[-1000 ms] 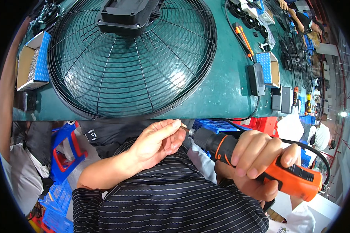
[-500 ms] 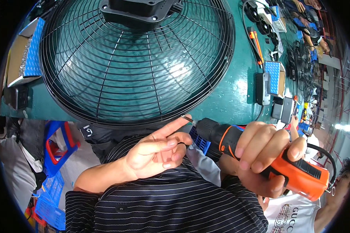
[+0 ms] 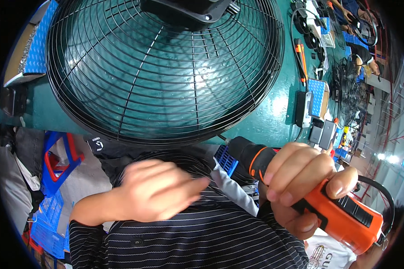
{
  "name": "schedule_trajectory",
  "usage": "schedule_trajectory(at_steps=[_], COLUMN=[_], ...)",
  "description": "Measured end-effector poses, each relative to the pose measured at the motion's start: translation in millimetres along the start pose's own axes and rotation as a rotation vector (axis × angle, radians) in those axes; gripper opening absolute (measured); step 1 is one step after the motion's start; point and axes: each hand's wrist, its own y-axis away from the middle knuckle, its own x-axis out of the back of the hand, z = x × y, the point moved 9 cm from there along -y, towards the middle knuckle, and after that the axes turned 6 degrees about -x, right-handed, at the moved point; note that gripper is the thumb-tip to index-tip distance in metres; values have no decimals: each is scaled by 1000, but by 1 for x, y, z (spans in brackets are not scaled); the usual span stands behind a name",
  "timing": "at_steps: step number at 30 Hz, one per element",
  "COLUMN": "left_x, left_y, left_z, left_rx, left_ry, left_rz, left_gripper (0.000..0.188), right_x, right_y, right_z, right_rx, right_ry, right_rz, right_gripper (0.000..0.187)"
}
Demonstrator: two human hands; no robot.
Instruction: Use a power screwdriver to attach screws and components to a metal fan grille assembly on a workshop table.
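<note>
My right hand is wrapped round an orange and black electric screwdriver. Its thin bit points up and left, close to the near rim of a round black wire fan guard. The guard lies on a green table, with a black motor housing at its centre. My left hand hovers in front of my striped shirt, apart from the guard. Motion smears its fingers, which look curled, and whether they hold anything cannot be made out.
An open blue-patterned box of small metal parts stands at the table's left. On the right lie an orange and black tool, a dark device with a cable and another blue box. Other people work farther off at the right.
My left hand has drawn back from the screwdriver's bit, down and left, and its pointing finger has folded in. The guard shows slightly farther right; my right hand keeps its grip.
</note>
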Motion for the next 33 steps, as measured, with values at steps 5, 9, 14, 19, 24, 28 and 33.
schedule_trajectory(at_steps=[5, 9, 14, 19, 24, 28, 33], left_x=[72, 75, 75, 75, 77, 82, 135], left_y=[0, -2, 2, 4, 4, 1, -5], left_z=[-4, -25, -27, -28, -26, -25, -23], left_rx=[42, 180, 147, 144, 162, 145, 145], left_ry=[-963, -910, -890, -874, -853, -880, -915], left_rz=[76, 8, 47, 48, 59, -38, -96], left_gripper=[54, 61, 61, 62, 63, 67, 76], right_x=[-1, -6, -10, -26, -39, -31, 26], right_y=[-5, -12, -21, -33, -40, -40, -37], right_z=[4, 9, 13, 14, 19, 20, 3], right_rx=[-18, -78, -75, -100, -159, -227, -62], right_ry=[-24, -52, -124, -229, -336, -410, -405], right_rz=[-54, -198, -279, -431, -525, -705, -435], right_gripper=[44, 47, 44, 29, 27, 32, 42])
